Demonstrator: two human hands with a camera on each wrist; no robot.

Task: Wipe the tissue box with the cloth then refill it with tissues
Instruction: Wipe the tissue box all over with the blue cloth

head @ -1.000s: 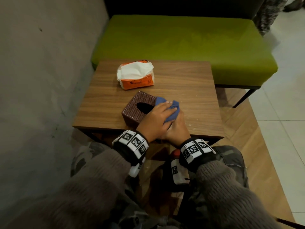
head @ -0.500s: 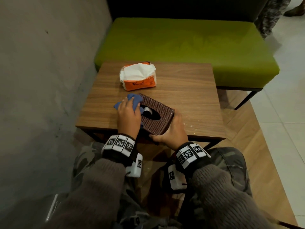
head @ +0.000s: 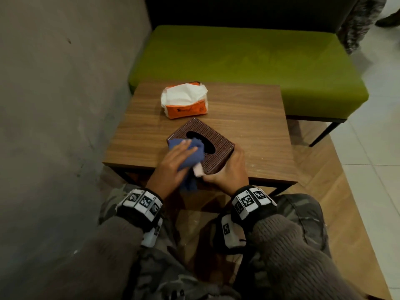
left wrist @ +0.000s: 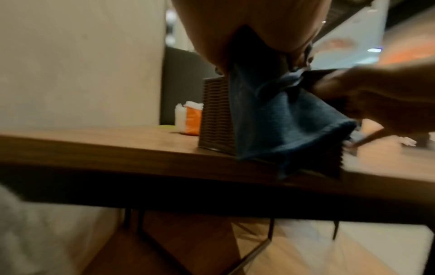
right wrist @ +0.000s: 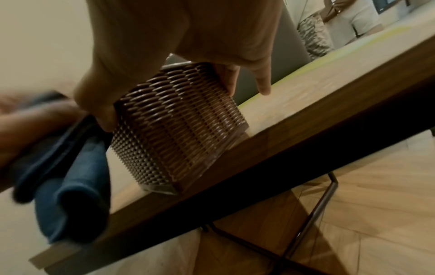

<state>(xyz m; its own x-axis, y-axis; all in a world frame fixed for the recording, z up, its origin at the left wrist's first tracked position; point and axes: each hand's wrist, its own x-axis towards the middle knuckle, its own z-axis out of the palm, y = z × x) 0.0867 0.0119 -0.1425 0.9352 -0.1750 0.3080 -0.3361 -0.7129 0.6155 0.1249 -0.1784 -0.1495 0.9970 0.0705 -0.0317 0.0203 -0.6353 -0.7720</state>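
Cloth (head: 195, 149), grasped in left hand (head: 171, 169), slid nearer; right hand (head: 229, 172) grasps tissue box (head: 223, 145).

A grey concrete wall (head: 54, 105) is running along the left. A low wooden table (head: 249, 126) is standing on thin dark legs before a green padded seat (head: 249, 61) with a dark backrest (head: 238, 9). Wooden floor (head: 346, 213) is giving way to pale tiles (head: 372, 131) on the right

A small rectangular wooden counter (head: 249, 118) stands on thin dark metal legs. A brown woven tissue box (head: 216, 146) sits near its front edge, turned at an angle. Behind the box, apart from it, lies an opened orange tissue pack (head: 186, 107). Pale specks (head: 255, 164) dot the front right area.
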